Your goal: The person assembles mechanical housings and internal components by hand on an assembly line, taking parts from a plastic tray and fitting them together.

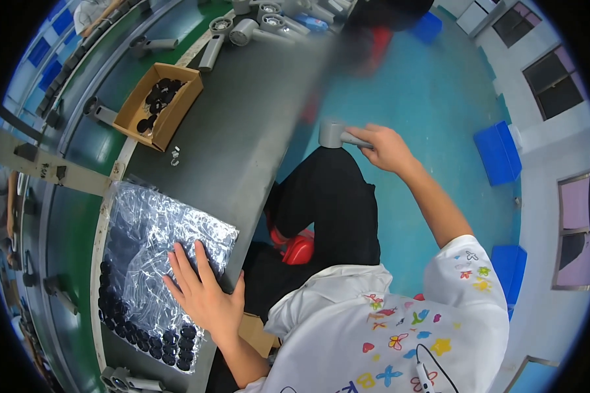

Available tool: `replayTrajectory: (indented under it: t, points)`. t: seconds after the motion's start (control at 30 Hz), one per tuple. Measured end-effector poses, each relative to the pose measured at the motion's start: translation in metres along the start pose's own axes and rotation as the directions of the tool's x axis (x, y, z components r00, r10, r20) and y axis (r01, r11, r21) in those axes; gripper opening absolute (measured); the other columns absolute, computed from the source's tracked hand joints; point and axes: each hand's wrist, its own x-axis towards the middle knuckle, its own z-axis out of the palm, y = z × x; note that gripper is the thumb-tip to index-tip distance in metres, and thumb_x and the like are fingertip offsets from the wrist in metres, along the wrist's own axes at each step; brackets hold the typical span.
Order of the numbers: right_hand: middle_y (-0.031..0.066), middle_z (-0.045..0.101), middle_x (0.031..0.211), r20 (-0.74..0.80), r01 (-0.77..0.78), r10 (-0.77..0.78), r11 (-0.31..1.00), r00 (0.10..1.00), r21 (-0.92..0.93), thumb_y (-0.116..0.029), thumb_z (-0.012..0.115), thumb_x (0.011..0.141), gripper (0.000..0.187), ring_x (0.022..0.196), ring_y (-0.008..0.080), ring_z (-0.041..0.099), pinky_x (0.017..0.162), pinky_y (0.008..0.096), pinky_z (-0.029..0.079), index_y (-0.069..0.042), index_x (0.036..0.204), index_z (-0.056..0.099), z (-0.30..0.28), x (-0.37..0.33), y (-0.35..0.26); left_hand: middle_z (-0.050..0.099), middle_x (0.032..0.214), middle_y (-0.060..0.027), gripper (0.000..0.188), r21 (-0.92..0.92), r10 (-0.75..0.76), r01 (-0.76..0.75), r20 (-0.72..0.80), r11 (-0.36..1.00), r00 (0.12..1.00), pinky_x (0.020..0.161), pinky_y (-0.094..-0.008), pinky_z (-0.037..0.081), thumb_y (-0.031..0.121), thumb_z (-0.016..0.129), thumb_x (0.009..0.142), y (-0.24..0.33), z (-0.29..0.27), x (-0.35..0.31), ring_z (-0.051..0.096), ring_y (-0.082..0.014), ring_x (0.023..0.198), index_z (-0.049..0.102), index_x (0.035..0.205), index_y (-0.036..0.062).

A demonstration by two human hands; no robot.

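Observation:
My right hand (388, 149) grips the handle of a grey handheld fan (332, 135) with a round drum-shaped head. It holds the fan just above my raised knee, out past the right edge of the table. On the table to the left, my left hand (210, 302) lies flat with its fingers spread on a crinkled clear plastic sheet (157, 229). Black round parts (170, 349) sit in rows along the sheet's near and left edges. What lies beneath my left palm is hidden.
A cardboard box (184, 112) of black round parts stands farther up the grey table (233, 124). Several grey fans (242, 31) lie at its far end, and more (128, 380) at the near left. A green conveyor (72, 216) runs along the left. Blue bins (497, 154) stand at right.

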Motion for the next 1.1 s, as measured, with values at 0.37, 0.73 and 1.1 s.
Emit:
replayTrajectory:
  t: [0.37, 0.73, 1.1]
  points:
    - [0.0195, 0.067, 0.095, -0.068, 0.064, -0.054, 0.987, 0.996, 0.148, -0.001, 0.062, 0.080, 0.054, 0.087, 0.0383, 0.065, 0.077, 0.0424, 0.053, -0.014, 0.133, 0.066, 0.026, -0.008, 0.022, 0.037, 0.161, -0.0179, 0.095, 0.011, 0.020, -0.019, -0.016, 1.000, 1.000, 0.120, -0.0600, 0.022, 0.039, 0.084, 0.066, 0.007, 0.002, 0.009, 0.033, -0.0370, 0.150, 0.048, 0.151, 0.0138]
    - [0.0040, 0.067, 0.086, 0.082, -0.096, 0.058, 0.776, 0.995, 0.624, -0.009, 0.073, 0.083, 0.054, 0.070, 0.0202, 0.060, 0.064, 0.0360, 0.049, -0.006, 0.136, 0.063, -0.031, 0.004, -0.050, 0.040, 0.159, -0.0176, 0.091, -0.060, -0.001, -0.003, -0.071, 0.998, 0.997, 0.121, -0.0578, 0.020, 0.039, 0.085, 0.069, -0.004, -0.005, -0.006, 0.035, -0.0384, 0.148, 0.050, 0.148, 0.0109]
    - [0.0069, 0.074, 0.102, 0.303, -0.209, -0.596, 0.224, 0.744, 0.952, -0.005, 0.080, 0.084, 0.055, 0.090, 0.0104, 0.066, 0.081, 0.0264, 0.053, 0.002, 0.135, 0.062, -0.007, -0.019, -0.255, 0.053, 0.145, -0.0289, 0.090, -0.851, -0.292, -0.261, -0.420, 0.457, 0.859, 0.115, -0.0533, 0.037, 0.030, 0.091, 0.071, -0.014, -0.060, -0.026, 0.057, -0.0410, 0.131, 0.050, 0.143, -0.0068]
